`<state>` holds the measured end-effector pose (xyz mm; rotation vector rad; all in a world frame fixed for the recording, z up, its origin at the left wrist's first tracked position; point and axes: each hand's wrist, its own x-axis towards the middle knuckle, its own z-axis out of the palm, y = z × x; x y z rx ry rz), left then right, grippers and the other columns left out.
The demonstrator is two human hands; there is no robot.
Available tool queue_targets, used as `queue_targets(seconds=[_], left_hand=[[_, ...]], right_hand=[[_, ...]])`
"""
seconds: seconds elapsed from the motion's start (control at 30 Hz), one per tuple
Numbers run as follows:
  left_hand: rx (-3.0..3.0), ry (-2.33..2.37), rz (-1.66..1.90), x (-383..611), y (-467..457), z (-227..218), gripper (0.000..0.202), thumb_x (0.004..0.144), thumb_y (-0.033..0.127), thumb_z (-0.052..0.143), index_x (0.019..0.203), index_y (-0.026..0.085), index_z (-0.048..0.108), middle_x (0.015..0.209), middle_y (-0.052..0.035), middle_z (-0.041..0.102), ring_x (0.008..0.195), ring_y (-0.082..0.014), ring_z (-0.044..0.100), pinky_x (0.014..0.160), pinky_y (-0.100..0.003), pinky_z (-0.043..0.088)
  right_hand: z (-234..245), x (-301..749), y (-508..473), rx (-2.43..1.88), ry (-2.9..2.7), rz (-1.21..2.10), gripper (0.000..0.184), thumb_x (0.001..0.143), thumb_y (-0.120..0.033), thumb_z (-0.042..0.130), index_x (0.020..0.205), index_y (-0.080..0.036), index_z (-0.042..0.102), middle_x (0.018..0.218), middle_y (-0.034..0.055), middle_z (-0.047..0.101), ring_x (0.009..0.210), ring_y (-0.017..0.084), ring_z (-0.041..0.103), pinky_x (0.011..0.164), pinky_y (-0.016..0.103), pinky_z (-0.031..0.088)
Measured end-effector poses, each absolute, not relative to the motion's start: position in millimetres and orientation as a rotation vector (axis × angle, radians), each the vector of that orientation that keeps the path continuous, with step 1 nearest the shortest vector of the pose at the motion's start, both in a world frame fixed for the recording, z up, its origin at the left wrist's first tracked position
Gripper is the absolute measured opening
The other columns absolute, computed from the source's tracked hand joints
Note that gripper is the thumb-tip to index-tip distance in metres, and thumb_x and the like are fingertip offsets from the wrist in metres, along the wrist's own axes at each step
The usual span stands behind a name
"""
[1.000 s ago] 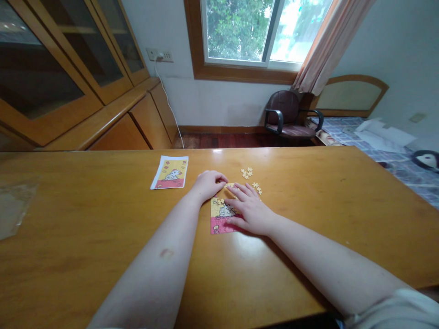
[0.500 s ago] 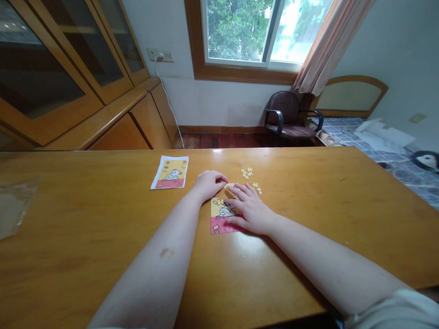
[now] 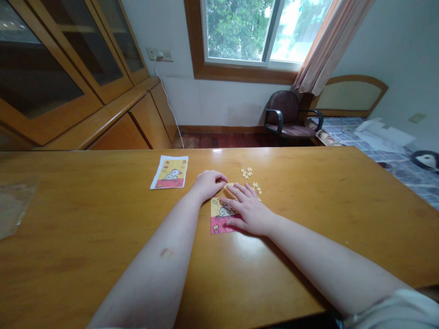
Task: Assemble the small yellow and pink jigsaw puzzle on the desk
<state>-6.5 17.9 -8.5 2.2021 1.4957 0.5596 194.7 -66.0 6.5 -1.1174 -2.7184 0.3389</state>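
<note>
A partly assembled jigsaw puzzle [image 3: 219, 225] lies on the table, pink below and yellow above, with a white cartoon animal in the middle. My right hand [image 3: 252, 214] rests over its right side, fingers spread, covering part of the picture. At the upper left edge of the puzzle is my left hand [image 3: 208, 183], its fingers curled and thumb and forefinger close together; anything between them is too small to tell. Loose puzzle pieces [image 3: 246, 172] lie beyond my hands, and more pieces [image 3: 256, 188] sit just past my right fingertips.
A reference picture card [image 3: 170, 172] with the same design lies left of my left hand. A clear plastic bag [image 3: 15, 208] is at the table's left edge. Beyond the wooden table [image 3: 308, 192] stand a chair [image 3: 286, 114], a bed [image 3: 363, 132] and a glass-door cabinet [image 3: 85, 109].
My right hand's fingers have shifted very slightly over the puzzle. My left hand, the card and the loose pieces stay where they were.
</note>
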Motion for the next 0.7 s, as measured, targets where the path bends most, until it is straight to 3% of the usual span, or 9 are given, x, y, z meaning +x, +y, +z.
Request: queue_targets(seconds=[0.5,0.7], left_hand=[[2.214,1.519,0.53,-7.3,19.8,-11.1,0.021,0.08,0.03,0.06,0.091,0.026,0.077,0.094,-0.0018,0.075,0.093,-0.0223,0.064,0.085,-0.033,0.048],[2.214,1.519,0.524,-7.7,20.2,-11.3,0.02,0.08,0.03,0.06,0.09,0.026,0.077,0.095,-0.0013,0.075,0.093,-0.0216,0.064,0.085,-0.032,0.049]], right_hand=[[4.6,190.6,-63.1,-1.093,-2.789,0.338,0.067,0.088,-0.069,0.046,0.143,-0.031,0.047,0.16,0.0143,0.02,0.146,0.04,0.015,0.114,0.066,0.008],[5.4,191.4,-63.0,-1.089,-2.784,0.342,0.071,0.085,-0.067,0.054,0.144,-0.028,0.047,0.158,0.0138,0.026,0.146,0.038,0.016,0.114,0.066,0.008]])
